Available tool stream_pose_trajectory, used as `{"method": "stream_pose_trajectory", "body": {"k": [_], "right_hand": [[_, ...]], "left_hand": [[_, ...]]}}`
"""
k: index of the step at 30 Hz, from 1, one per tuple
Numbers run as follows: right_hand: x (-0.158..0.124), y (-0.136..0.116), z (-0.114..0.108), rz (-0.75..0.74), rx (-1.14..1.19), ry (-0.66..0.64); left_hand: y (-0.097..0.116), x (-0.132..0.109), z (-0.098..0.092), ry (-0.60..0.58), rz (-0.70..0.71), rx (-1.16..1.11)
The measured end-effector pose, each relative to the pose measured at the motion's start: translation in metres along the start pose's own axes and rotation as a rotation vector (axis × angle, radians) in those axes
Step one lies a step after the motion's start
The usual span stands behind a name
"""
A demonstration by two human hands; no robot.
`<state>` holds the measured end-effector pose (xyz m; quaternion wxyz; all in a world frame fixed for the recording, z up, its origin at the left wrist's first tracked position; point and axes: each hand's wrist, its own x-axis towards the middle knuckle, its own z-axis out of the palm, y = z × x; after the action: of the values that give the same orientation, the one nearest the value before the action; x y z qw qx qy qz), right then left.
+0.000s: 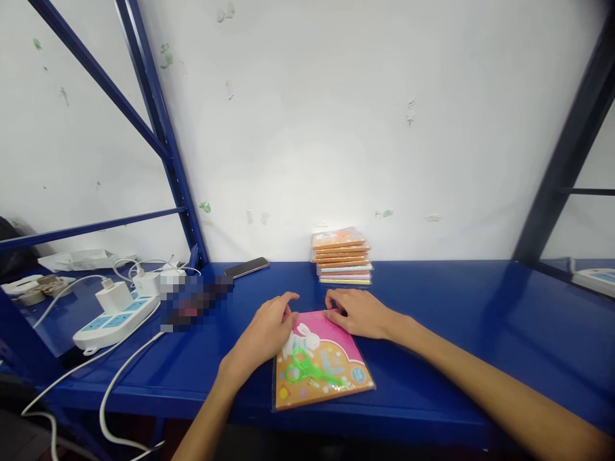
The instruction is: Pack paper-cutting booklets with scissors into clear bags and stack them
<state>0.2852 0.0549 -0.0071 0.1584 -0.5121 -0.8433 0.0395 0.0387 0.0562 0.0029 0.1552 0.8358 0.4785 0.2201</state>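
A pink and orange booklet pack point(321, 362) in clear wrapping lies near the front edge of the blue table, with a white rabbit printed on it. Green scissors point(312, 371) show on its face, seemingly inside the wrapping. My left hand point(269, 330) rests at the pack's upper left edge, its fingers apart and holding nothing. At the top edge of the pack is my right hand point(358, 312), fingers curled, with the thumb on the pink part; whether it grips the pack is unclear. Behind the hands a stack of similar wrapped packs point(342, 256) stands against the wall.
A dark phone point(247, 267) lies at the back, left of the stack. On the left sit a white power strip point(118, 322) with plugs and loose white cables, beside a blurred-out patch. Blue metal posts point(163, 128) rise on the left; a dark post stands on the right.
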Motion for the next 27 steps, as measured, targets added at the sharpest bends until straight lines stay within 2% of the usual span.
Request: {"method": "stream_pose_trajectory", "body": {"k": [7,18,21,23,25,27], "right_hand": [[0.000,0.004,-0.006,-0.013,0.107,-0.085],[0.002,0.010,-0.012,-0.017,0.446,-0.155],[0.005,0.011,-0.009,0.018,0.565,-0.165],[0.005,0.011,-0.007,0.053,0.757,-0.206],[0.004,0.009,-0.007,0.083,1.007,-0.308],[0.002,0.005,-0.007,0.088,1.156,-0.416]], "left_hand": [[-0.007,0.001,-0.002,-0.096,-0.016,-0.235],[0.001,0.001,-0.008,-0.036,-0.095,-0.538],[0.000,0.001,-0.013,0.025,-0.097,-0.670],[-0.002,0.001,-0.016,0.105,-0.121,-0.794],[-0.004,0.002,-0.018,0.208,-0.161,-0.917],[-0.006,0.004,-0.020,0.310,-0.187,-1.001]]}}
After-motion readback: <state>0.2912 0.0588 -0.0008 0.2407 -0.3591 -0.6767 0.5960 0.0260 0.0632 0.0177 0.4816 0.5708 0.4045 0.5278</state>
